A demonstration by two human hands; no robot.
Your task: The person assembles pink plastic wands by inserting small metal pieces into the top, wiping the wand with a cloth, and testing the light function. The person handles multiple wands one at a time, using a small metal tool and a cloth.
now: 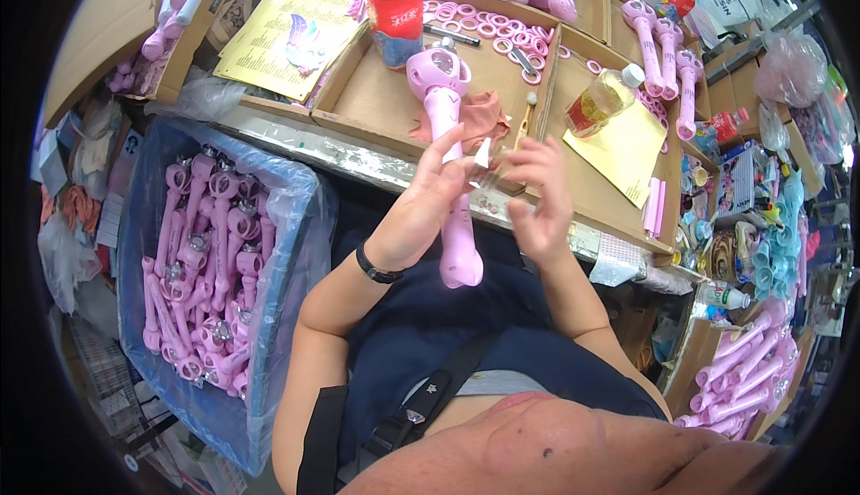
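Observation:
A pink toy wand hangs upright over my lap, its round openwork head with a clear piece on top pointing away from me. My left hand is closed around the middle of the shaft. By its fingertips is a small white pointed piece; whether it is gripped or stuck to something clear is too blurred to tell. My right hand is just right of it, fingers apart and slightly smeared, with no object plainly in them.
Left, a blue-lined bin holds many pink wands. Ahead, cardboard trays hold a red-labelled bottle, a pink cloth, pink rings, a thin brush and a bottle of yellowish liquid. More pink handles lie at right.

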